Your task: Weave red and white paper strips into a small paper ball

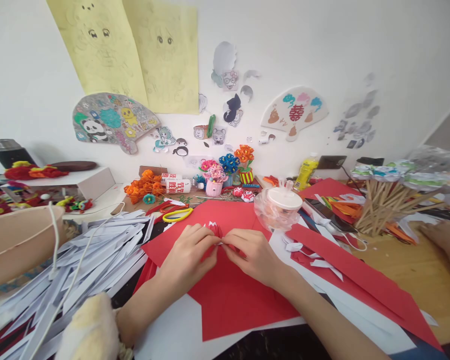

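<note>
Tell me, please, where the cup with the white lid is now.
In the head view, the cup stands right of centre, beyond the right hand, with the yellow bottle behind it to the right.

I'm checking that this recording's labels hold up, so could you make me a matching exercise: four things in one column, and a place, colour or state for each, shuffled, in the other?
Things:
1. Folded piece
2. Paper strips
3. Cup
4. Bottle

Descriptions:
A. Yellow, near the wall
B. White, heaped to the left of the left hand
C. White-lidded, with clear plastic around it
D. Red and white, at the fingertips of the left hand and the right hand

Right pairs: 1-D, 2-B, 3-C, 4-A
</note>
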The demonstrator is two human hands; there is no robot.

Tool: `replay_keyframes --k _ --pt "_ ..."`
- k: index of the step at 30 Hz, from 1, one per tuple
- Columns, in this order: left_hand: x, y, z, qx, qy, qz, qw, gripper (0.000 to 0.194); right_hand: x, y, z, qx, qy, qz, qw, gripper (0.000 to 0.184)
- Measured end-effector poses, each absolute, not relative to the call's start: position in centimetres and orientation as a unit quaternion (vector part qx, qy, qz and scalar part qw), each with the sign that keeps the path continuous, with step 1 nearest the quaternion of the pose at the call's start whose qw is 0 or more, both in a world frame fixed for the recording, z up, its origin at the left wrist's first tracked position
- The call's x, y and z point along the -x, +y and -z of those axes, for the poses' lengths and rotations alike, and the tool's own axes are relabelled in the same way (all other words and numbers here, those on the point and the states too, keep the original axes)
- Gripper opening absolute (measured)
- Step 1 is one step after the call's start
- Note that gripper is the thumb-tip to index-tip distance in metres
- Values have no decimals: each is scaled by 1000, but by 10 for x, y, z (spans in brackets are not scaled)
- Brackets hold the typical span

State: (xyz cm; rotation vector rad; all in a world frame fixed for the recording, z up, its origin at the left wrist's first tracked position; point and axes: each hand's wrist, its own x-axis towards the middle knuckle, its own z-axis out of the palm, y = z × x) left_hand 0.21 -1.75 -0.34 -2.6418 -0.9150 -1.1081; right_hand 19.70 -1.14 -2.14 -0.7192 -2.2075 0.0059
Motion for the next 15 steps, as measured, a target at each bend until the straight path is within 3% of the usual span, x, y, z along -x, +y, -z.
replay_keyframes --k 8,15 --pt "-8 -24 5 861 -333 330 199 20 -196 -11 20 277 -873 18 401 18" --pt "-2 -20 7 855 -319 385 137 17 -199 -6 20 277 -876 18 394 16"
